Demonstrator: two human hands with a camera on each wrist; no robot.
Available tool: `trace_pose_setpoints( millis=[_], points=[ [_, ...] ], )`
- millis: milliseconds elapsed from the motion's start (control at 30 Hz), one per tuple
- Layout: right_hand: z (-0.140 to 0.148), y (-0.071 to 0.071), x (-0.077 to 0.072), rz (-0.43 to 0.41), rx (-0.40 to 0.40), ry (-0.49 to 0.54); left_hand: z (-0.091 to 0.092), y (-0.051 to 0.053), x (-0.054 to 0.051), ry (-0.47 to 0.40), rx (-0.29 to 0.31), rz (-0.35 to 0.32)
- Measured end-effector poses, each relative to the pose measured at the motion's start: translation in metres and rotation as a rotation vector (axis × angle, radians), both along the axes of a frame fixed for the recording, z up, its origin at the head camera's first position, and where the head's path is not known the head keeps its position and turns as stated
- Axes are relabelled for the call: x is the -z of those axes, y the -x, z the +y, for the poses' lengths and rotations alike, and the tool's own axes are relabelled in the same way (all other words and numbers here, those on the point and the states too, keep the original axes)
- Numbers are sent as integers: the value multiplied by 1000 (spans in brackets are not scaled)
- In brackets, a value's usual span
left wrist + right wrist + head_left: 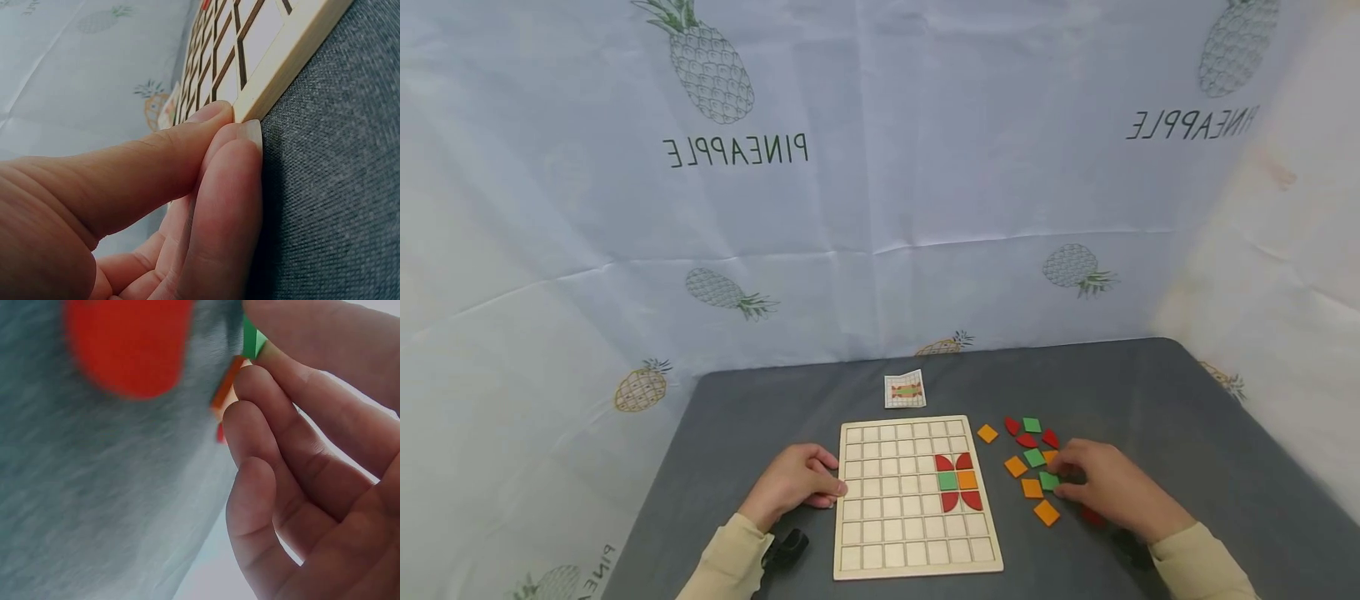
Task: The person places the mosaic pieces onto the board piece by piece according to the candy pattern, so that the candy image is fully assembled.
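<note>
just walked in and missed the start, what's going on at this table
A person's left hand pinches the left edge of a gridded wooden board, while the right hand pinches a green tile among loose red, green and orange pieces. Four red pieces, a green square and an orange square sit toward the board's right side. A printed card lies beyond it.

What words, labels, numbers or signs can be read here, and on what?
"PINEAPPLE", mirror-reversed: cloth, upper left.
"PINEAPPLE", mirror-reversed: cloth, upper right.
"PINE", apparently, cut off: cloth, lower left.
Left wrist view: faint lettering on the cloth, too blurred to read.
Card: any text too small.
Board, tiles: none seen.
</note>
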State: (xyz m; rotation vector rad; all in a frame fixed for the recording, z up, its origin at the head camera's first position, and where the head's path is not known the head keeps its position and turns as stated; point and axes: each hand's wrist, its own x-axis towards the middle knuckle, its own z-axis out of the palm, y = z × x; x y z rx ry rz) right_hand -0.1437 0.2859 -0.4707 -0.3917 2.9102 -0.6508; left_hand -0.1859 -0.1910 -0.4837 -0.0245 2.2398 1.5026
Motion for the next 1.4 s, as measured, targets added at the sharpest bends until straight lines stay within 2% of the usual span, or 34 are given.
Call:
trace_pose_setpoints(
  millis=[133, 300, 500, 700, 1000, 1400],
  points=[
    [-15, 5, -6, 9, -13, 32, 1, 0, 0, 0, -4, 3],
    [-50, 17, -10, 22, -44, 67, 1, -1, 0, 5, -13, 5],
    [-98, 24, -13, 33, -129, 139, 1, 1, 2, 8, -13, 3],
    [-132, 28, -11, 37, -206, 139, 1, 1, 3, -6, -9, 2],
    [-147, 26, -6, 89, -265, 88, 2, 1, 3, -17, -4, -3],
    [-156, 26, -3, 142, -272, 14, 2, 1, 2, -20, -9, 1]
  ],
)
